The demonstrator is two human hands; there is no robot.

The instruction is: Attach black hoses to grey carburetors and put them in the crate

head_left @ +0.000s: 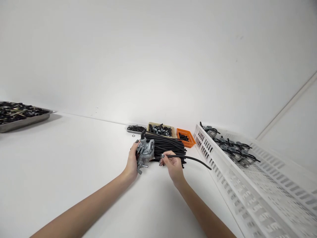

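My left hand (132, 162) is closed around a grey metal carburetor (146, 151), held up off the table with a short black elbow at its top. A thin black rubber hose (195, 159) is pinched near one end by my right hand (172, 164), its free end curving out to the right. Between the hose's pinched end and the carburetor there is a gap. Behind both hands lies a thick bundle of black hoses (167, 145), partly covered by the carburetor and my right fingers.
Along the wall stand a tray of black O-rings (126, 129), a cream tray of small parts (174, 132) and an orange basket (192, 140). One loose O-ring (133, 136) lies nearby. A white crate (223, 170) with several carburetors is at right, a metal tray (27, 124) far left.
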